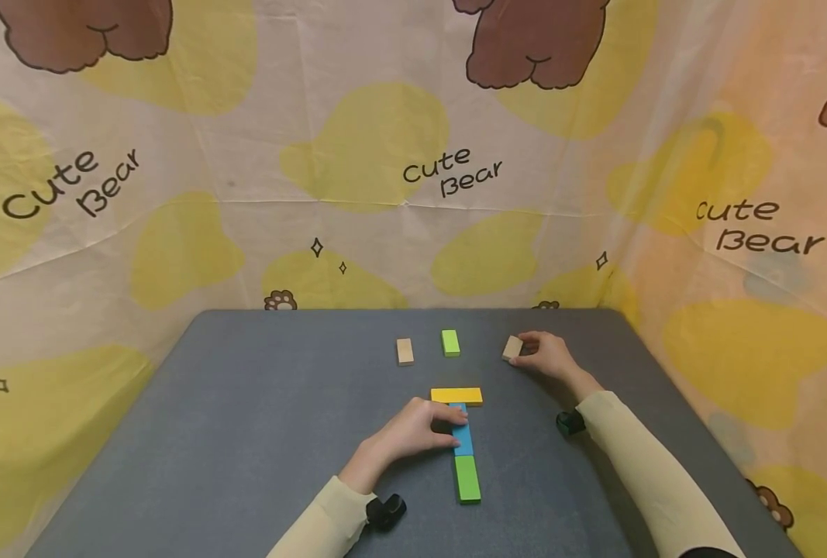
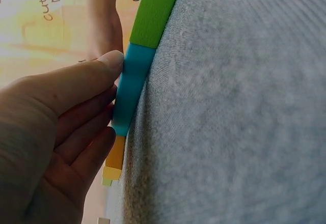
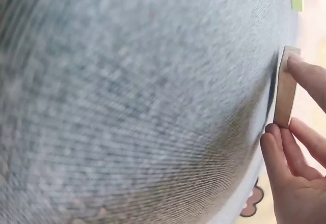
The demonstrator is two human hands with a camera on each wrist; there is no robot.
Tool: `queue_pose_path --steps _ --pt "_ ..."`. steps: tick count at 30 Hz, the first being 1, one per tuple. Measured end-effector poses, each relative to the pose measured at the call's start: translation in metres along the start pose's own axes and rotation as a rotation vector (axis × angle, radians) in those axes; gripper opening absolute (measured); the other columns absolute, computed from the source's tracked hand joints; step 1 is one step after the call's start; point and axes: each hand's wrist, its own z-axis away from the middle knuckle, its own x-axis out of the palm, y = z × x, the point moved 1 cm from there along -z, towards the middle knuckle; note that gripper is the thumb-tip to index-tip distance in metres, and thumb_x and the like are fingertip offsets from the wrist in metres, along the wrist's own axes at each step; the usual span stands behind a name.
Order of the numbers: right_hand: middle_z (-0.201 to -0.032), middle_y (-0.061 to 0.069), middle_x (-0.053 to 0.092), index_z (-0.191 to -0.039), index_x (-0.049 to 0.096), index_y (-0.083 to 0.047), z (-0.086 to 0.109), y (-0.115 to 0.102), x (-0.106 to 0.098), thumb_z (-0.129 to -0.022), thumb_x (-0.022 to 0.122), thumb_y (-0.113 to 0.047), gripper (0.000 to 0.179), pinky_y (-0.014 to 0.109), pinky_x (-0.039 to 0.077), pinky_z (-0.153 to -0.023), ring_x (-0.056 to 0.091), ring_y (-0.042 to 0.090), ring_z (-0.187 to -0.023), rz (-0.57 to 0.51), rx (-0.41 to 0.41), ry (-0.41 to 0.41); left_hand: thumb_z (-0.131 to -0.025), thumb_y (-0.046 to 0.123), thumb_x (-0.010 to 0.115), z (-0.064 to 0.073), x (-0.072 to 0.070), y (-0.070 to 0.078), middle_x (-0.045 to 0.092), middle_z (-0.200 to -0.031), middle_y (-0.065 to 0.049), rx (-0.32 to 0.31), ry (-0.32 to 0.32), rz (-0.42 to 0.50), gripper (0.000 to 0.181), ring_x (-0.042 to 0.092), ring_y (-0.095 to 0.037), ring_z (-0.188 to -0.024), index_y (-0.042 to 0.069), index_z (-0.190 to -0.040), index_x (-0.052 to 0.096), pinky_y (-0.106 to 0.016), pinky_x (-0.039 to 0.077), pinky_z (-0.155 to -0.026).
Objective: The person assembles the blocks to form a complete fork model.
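Filling the far side of the room and running down both sides, a pale patterned cloth (image 1: 357, 147) hangs lightly creased, printed with yellow patches, the words "Cute Bear" and brown bears cut off at the top of my sight. In front of it spreads a grey worktop (image 1: 280, 387) with rounded far corners.

Two cream sleeves reach over it from the near side, the right sleeve (image 1: 657, 473) stretching farther out than the left sleeve (image 1: 325, 523). The left hand (image 1: 406, 430) comes in over the middle, and the right hand (image 1: 549, 356) is off toward the far right. A dark wrist piece shows by each cuff, one on the left (image 1: 386, 512) and one on the right (image 1: 570, 422).

Next come three long blocks laid in a T. The yellow block (image 1: 448, 396) lies crosswise at the far end, the blue block (image 1: 463, 442) runs toward me from its middle, and the green block (image 1: 467, 479) continues the line, touching the blue one's near end. The left fingers, fairly straight, rest on the blue block.

Smallest are three short blocks, well apart beyond the yellow bar: a plain wooden block (image 1: 404, 352) on the left, a light green block (image 1: 450, 343) between, and a second wooden block (image 1: 510, 348) on the right, tilted and pinched end to end in the right fingers. Whether that one touches the worktop, I cannot tell.
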Motion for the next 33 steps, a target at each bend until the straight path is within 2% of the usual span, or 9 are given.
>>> queue_pose_path --steps 24,33 --pt "-0.127 0.02 0.061 -0.131 0.058 -0.002 0.005 -0.033 0.002 -0.077 0.081 -0.026 0.064 0.048 0.053 -0.096 0.063 0.036 -0.115 -0.027 -0.136 -0.033 -0.083 0.03 0.075 -0.001 0.0 0.0 0.07 -0.119 0.013 0.0 -0.003 -0.004 0.037 0.062 -0.004 -0.119 0.024 -0.12 0.07 -0.024 0.051 -0.1" --pt "-0.129 0.019 0.06 -0.132 0.057 -0.002 0.01 -0.041 0.006 -0.076 0.082 -0.024 0.064 0.048 0.052 -0.098 0.062 0.035 -0.117 -0.031 -0.149 -0.052 -0.084 0.03 0.075 0.0 0.0 0.001 0.07 -0.119 0.013 -0.001 -0.005 -0.002 0.037 0.062 -0.004 -0.119 0.023 -0.12 0.069 -0.024 0.051 -0.1"
